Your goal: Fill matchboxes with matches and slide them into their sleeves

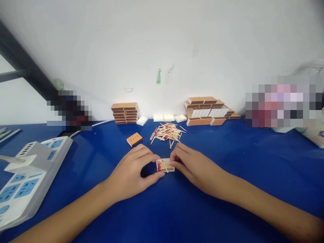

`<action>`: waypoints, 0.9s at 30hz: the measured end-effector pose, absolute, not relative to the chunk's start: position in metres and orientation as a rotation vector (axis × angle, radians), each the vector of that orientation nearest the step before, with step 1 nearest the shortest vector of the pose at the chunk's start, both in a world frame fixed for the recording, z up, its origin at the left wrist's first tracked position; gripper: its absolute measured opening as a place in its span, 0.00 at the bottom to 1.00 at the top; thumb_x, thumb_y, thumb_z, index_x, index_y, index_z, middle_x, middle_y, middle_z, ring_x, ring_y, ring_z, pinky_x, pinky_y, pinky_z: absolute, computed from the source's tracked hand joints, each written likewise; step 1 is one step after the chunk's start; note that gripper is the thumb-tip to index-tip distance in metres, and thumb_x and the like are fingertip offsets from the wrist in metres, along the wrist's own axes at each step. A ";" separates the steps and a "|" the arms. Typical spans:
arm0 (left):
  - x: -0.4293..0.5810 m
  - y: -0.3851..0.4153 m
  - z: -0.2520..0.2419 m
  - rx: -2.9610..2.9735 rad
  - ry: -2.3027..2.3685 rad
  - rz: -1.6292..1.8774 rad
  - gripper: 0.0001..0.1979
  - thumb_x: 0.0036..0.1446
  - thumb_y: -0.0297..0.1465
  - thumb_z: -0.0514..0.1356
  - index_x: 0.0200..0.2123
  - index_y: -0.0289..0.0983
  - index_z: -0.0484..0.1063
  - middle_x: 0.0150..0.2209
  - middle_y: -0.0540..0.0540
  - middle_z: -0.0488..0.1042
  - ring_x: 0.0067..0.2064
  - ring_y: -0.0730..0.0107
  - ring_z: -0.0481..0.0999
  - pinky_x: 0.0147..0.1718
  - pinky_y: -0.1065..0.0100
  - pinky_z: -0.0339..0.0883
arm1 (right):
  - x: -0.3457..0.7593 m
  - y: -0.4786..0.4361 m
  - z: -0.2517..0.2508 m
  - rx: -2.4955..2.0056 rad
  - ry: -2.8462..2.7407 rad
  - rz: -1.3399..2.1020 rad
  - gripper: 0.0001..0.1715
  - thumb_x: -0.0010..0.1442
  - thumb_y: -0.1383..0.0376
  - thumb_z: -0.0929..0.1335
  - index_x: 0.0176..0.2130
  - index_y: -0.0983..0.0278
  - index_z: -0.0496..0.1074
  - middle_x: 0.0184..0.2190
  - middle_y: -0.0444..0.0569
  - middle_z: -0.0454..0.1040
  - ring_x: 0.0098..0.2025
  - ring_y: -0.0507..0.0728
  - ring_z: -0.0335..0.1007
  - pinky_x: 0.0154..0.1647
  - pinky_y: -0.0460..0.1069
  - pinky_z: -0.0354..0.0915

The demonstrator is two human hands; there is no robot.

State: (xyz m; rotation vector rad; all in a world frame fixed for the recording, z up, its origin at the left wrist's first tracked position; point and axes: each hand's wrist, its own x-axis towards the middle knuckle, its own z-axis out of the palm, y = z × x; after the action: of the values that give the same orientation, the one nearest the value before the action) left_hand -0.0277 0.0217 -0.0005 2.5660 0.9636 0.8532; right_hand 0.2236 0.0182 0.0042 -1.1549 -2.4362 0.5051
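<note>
A small white matchbox tray (172, 170) lies on the blue table in front of me, with red-tipped matches (164, 166) inside. One match slants across the others. My left hand (135, 170) grips the tray's left end between thumb and fingers. From the other side, my right hand (189, 163) has its fingertips pinched together at the tray's right end, over the match ends; what they hold is hidden. Beyond the hands spreads a loose pile of matches (167, 131). An orange-brown matchbox (134, 139) rests just past my left hand.
Stacked matchboxes (124, 113) stand against the wall at left, and a larger stack (206, 111) at right. Between them are several white trays (169, 118). A white power strip (37, 195) with a plug and cable occupies the left side. Blurred items sit at both back corners.
</note>
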 end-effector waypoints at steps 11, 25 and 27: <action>-0.028 0.021 0.001 2.587 0.952 0.861 0.14 0.64 0.37 0.69 0.50 0.39 0.77 0.43 0.44 0.79 0.45 0.60 0.76 0.49 0.54 0.73 | 0.221 0.012 0.010 -1.098 -2.379 0.419 0.05 0.71 0.69 0.67 0.42 0.63 0.74 0.40 0.49 0.75 0.39 0.56 0.72 0.38 0.51 0.67; -0.025 0.019 0.002 2.634 0.933 0.901 0.13 0.64 0.37 0.69 0.47 0.37 0.77 0.40 0.44 0.79 0.43 0.59 0.77 0.48 0.54 0.74 | 0.215 0.003 0.018 -1.283 -2.383 0.516 0.09 0.70 0.66 0.69 0.36 0.63 0.75 0.36 0.47 0.73 0.31 0.53 0.70 0.31 0.49 0.63; -0.025 0.019 0.002 2.611 0.937 0.898 0.13 0.63 0.38 0.69 0.47 0.37 0.77 0.40 0.44 0.79 0.43 0.60 0.77 0.47 0.55 0.74 | 0.217 0.004 0.019 -1.279 -2.390 0.505 0.07 0.70 0.68 0.69 0.37 0.63 0.75 0.36 0.47 0.74 0.32 0.54 0.70 0.32 0.49 0.64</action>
State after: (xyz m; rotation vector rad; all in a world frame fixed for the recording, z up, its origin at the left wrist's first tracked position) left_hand -0.0251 0.0187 0.0022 2.6114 0.9374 0.8978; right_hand 0.2166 0.0043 0.0195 -1.2788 -2.3903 0.5048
